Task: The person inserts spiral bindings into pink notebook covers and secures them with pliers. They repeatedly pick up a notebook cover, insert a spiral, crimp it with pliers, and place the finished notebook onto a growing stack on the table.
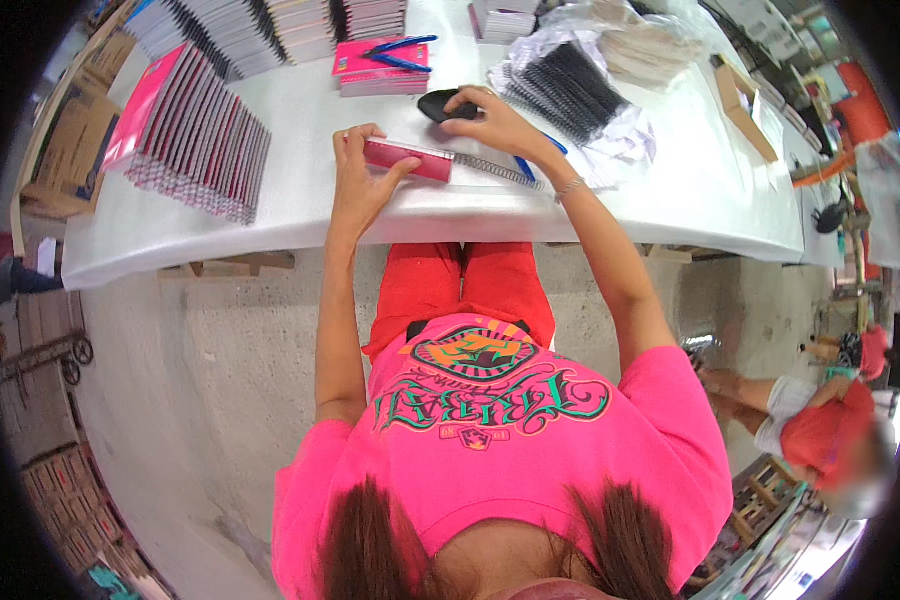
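Observation:
My left hand point(365, 178) is closed on a small pink-red notebook point(418, 161) near the table's front edge, with the thumb along its near side. From the notebook's right end a dark spiral wire coil point(498, 170) sticks out to the right. My right hand point(482, 118) has its fingers curled on a black rounded object point(433, 104) just beyond the notebook; its kind does not show. Beside the coil, partly hidden under my right wrist, lies a blue-handled tool point(524, 168).
Rows of pink-covered notebooks point(195, 140) stand at the left. Blue-handled pliers point(402, 54) rest on a pink notebook stack point(380, 84). Black spiral coils point(568, 90) lie on white wrapping at the right, near an open cardboard box point(748, 112). A person point(820, 430) is at the far right.

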The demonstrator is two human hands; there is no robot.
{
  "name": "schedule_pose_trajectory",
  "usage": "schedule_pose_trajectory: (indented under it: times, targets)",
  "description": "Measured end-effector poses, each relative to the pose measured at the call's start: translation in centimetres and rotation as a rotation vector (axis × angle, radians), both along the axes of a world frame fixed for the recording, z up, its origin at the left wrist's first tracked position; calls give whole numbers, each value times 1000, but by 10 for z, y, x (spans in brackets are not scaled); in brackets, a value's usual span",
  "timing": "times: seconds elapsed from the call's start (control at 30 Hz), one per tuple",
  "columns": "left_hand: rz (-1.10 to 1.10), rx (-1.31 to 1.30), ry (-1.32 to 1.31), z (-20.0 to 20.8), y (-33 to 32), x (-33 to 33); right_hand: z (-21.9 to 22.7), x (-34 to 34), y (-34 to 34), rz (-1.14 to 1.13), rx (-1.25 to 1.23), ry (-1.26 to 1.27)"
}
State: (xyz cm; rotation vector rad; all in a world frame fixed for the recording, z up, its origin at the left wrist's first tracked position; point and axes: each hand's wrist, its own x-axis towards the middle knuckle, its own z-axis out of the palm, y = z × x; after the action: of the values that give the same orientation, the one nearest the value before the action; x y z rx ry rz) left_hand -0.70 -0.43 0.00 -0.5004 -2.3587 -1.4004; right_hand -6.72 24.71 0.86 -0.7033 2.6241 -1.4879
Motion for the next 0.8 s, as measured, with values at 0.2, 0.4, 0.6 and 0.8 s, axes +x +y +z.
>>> schedule_pose_trajectory:
  times: [0.2,0.4,0.6,0.8]
  targets:
    - [18,48,8,-7,4,-4,26,41,22,437,-990,-738]
    - [-7,58,-4,-5,3,-6,45,52,17,118,10,-403]
    - [-29,83,7,-8,2,-8,59,71,8,67,-48,-389]
    - [-55,114,-54,-7,1,-8,73,75,5,-106,127,-165]
